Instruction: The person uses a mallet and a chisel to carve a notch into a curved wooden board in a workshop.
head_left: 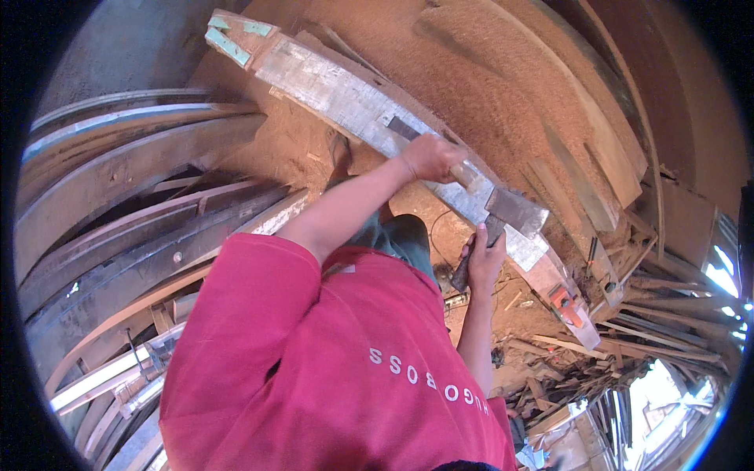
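Looks mid-job: right hand (488, 251) grip clamped on axe (518, 212), left hand (434, 158) grip closed round a wooden piece (473, 178) near its head. Done vs left: can't tell.

- A crimson short-sleeved T-shirt (338, 361) is worn.
- Its chest is marked with white block lettering (428, 381).
- The legs are covered by dark green trousers (404, 235).
- Left hand (433, 157) and right hand (485, 255) are left bare.

A long, narrow table (338, 88) with a scuffed, silvery-grey top runs diagonally above the sawdust-strewn floor (463, 71), carrying an orange object (562, 301) near its lower-right end and pale green patches (228, 47) at its upper-left.
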Motion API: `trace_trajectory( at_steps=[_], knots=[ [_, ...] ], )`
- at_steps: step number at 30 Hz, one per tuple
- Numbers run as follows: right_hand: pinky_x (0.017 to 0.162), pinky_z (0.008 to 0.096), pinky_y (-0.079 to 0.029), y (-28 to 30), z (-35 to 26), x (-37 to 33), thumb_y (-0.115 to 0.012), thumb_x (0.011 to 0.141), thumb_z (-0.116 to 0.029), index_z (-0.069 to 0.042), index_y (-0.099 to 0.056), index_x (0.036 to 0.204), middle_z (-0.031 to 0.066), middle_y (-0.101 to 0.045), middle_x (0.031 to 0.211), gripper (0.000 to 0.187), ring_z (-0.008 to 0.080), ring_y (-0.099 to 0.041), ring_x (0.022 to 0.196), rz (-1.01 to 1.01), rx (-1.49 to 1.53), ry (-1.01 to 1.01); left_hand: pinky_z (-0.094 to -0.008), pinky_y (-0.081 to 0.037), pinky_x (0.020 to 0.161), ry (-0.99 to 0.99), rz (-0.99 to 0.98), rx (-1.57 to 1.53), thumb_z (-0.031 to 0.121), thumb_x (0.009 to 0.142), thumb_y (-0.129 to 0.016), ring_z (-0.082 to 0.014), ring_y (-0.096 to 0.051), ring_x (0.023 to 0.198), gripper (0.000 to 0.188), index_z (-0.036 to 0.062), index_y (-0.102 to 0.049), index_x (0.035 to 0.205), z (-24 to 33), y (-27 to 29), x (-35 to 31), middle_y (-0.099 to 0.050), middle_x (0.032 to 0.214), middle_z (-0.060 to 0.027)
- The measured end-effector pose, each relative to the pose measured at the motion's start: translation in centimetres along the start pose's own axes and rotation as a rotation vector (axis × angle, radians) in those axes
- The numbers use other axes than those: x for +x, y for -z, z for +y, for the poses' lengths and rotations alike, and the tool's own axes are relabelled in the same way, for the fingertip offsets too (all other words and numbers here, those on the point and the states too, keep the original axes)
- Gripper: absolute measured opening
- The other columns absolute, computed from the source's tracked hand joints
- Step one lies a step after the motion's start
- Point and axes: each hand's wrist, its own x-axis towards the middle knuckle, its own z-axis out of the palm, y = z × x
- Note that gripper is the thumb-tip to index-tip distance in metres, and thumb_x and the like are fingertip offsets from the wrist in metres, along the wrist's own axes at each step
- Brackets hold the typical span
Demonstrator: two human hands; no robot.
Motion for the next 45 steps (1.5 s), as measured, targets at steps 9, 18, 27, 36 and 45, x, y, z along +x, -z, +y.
trace_trajectory(
  at_steps=[9, 18, 27, 36, 45],
  knots=[
    [0.039, 0.0319, -0.045, 0.9, 7.3, 1.5, -0.061, 0.1, -0.025, -0.006, -0.047, 0.095, 0.0058, -0.054, 0.062, 0.024, 0.0147, -0.054, 0.043, 0.019, -0.074, -0.243, -0.0476, -0.056, 0.079, 0.148, -0.55, 0.149, 0.028, 0.079, -0.071, -0.0336, -0.072, 0.089, 0.027, 0.0114, -0.069, 0.1, 0.7, -3.2, 1.4, -0.073, 0.091, -0.0156],
    [0.037, 0.0314, -0.044, 0.0, 9.9, 1.7, -0.059, 0.101, -0.028, -0.008, -0.045, 0.097, 0.0049, -0.053, 0.061, 0.025, 0.0153, -0.054, 0.043, 0.018, 0.092, -0.245, -0.0461, -0.056, 0.085, 0.155, -0.635, 0.139, 0.022, 0.078, -0.072, -0.0344, -0.071, 0.098, 0.025, 0.0079, -0.073, 0.098, 0.9, -1.6, 3.6, -0.073, 0.098, -0.0174],
    [0.038, 0.0311, -0.043, -0.3, 12.2, 2.0, -0.06, 0.101, -0.026, -0.007, -0.046, 0.101, 0.004, -0.052, 0.059, 0.023, 0.0143, -0.053, 0.042, 0.017, -0.06, -0.094, -0.0458, -0.058, 0.08, 0.119, -0.938, 0.129, 0.017, 0.076, -0.072, -0.0349, -0.072, 0.097, 0.025, 0.007, -0.076, 0.098, 1.9, -0.1, 2.6, -0.074, 0.101, -0.0153],
    [0.038, 0.0313, -0.043, -0.6, 11.5, 1.5, -0.06, 0.101, -0.025, -0.005, -0.046, 0.098, 0.0049, -0.052, 0.06, 0.025, 0.0148, -0.052, 0.042, 0.042, 0.061, -0.107, -0.0512, -0.055, 0.084, 0.654, -0.342, 0.252, 0.024, 0.081, -0.075, -0.0425, -0.067, 0.099, 0.04, 0.0063, -0.062, 0.115, -5.7, 8.1, -2.0, -0.067, 0.111, -0.0234],
    [0.038, 0.0316, -0.044, -0.9, 11.8, 1.7, -0.06, 0.101, -0.026, -0.005, -0.046, 0.099, 0.0044, -0.051, 0.058, 0.026, 0.0148, -0.053, 0.042, 0.081, 0.028, -0.1, -0.0496, -0.057, 0.086, 0.664, 0.098, 0.311, 0.017, 0.086, -0.07, -0.0384, -0.069, 0.099, 0.031, 0.0086, -0.066, 0.116, -12.3, 13.7, -2.6, -0.066, 0.119, -0.0247]
  ],
)
